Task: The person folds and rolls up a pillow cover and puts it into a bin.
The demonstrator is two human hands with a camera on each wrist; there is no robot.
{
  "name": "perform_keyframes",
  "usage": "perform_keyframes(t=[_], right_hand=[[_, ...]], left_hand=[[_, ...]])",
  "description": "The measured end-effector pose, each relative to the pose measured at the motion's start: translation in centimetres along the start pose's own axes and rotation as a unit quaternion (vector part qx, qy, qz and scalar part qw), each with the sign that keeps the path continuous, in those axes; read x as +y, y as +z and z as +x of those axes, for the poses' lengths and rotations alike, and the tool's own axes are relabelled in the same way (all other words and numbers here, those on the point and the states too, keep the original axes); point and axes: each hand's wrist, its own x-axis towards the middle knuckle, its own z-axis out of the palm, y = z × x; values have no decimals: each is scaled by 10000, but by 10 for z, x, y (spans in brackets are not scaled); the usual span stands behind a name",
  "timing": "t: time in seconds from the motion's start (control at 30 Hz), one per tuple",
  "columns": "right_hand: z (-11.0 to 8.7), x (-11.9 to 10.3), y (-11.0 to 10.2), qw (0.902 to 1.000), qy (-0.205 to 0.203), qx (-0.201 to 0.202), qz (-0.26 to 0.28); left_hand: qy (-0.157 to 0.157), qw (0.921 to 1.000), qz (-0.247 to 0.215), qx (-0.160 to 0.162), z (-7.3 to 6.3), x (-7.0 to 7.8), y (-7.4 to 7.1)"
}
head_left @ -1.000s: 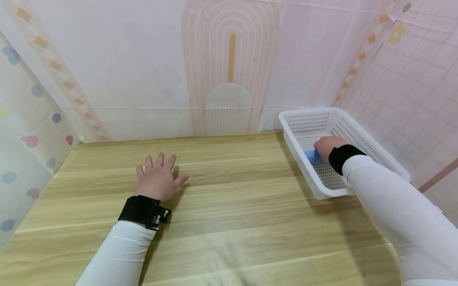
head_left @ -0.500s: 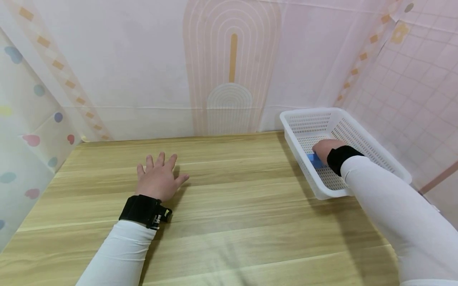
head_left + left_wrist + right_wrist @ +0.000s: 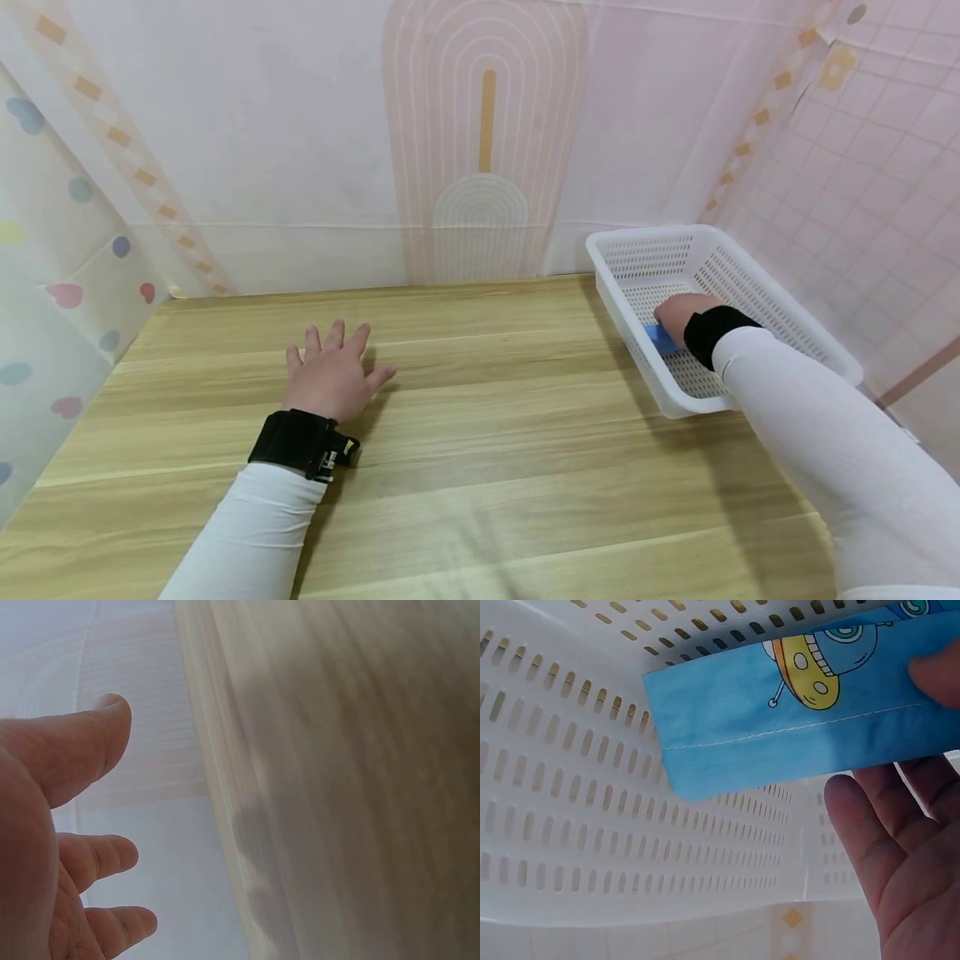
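Note:
My right hand (image 3: 686,312) reaches down into a white perforated plastic basket (image 3: 628,342) at the right. It pinches a folded blue printed cloth (image 3: 662,340), thumb on one face and fingers at the other side. In the right wrist view the blue cloth (image 3: 735,712) shows a stitched hem and a yellow cartoon figure; its far part runs out of that view. My left hand (image 3: 330,383) is held low over the wooden table with its fingers spread and holds nothing. In the left wrist view its thumb (image 3: 82,746) and two fingertips show beside the table's edge.
The wooden tabletop (image 3: 480,433) spans the space between the left hand and the basket. A patterned pink backdrop (image 3: 300,150) stands along its back edge, with side panels at left and right. The basket sits in the back right corner, close to the right panel.
Inside the basket, the right hand and the blue cloth have shifted slightly; the visible part of the cloth lies a little nearer. The left hand stays in place.

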Motion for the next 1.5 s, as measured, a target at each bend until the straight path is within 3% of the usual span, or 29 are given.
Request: perform_keyframes(t=[0.17,0.4,0.63,1.07,1.5], right_hand=[[3,3,0,9996,95,122,-226],[-4,-1,0,9998,-26,93,159],[-11,-7,-2,9999,-147,-55,71],[10,7,20,9998,-121,-153,-9],[3,-1,12,9998,-126,-134,-60]], left_hand=[[8,10000,5,25,0,0,-1],[4,10000,12,16,-1,1,-1],[-6,10000,-4,-17,-1,1,-2],[0,10000,-12,0,0,1,-1],[-6,10000,3,27,0,1,1]])
